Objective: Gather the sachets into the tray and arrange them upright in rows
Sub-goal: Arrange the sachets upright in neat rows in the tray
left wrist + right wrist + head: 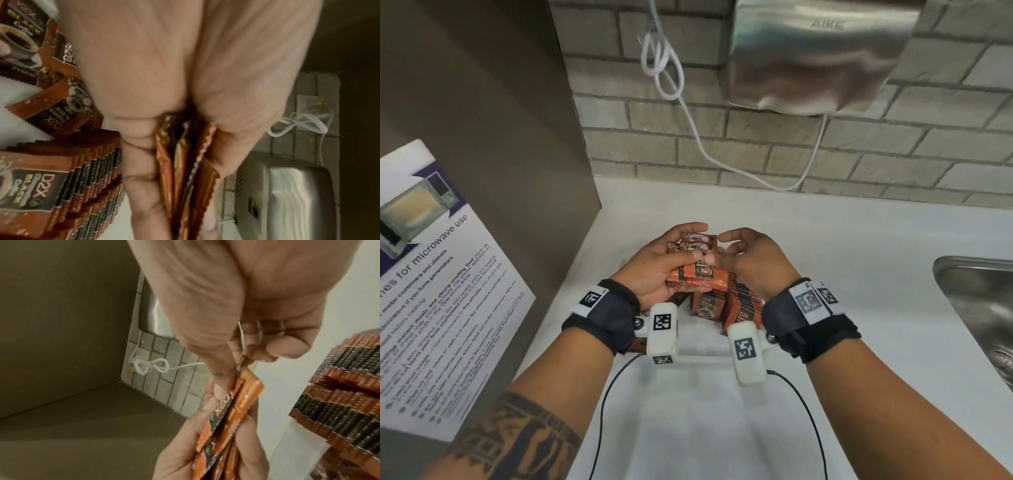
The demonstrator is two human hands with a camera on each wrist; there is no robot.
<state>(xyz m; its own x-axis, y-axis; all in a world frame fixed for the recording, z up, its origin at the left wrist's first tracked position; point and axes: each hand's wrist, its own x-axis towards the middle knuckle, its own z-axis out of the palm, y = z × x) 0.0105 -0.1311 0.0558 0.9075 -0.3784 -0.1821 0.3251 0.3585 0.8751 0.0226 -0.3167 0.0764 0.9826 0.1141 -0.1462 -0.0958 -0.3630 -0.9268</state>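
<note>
My left hand [697, 241] grips a bundle of orange-brown coffee sachets [698, 274] held on its side just above the tray. My right hand [722, 248] meets the bundle's right end, and in the right wrist view its thumb and curled fingers pinch the sachet ends [240, 366]. Below the hands, a white tray [698, 341] holds rows of upright sachets [743, 303]. The rows [78, 175] also fill the left of the left wrist view. Two loose sachets [55, 112] lie flat beside them. The tray's far part is hidden by my hands.
A steel sink [976, 308] is set into the white counter at the right. A hand dryer [822, 58] and its looped white cable [664, 65] hang on the brick wall behind. A brown panel [482, 120] with a microwave poster [431, 274] stands on the left.
</note>
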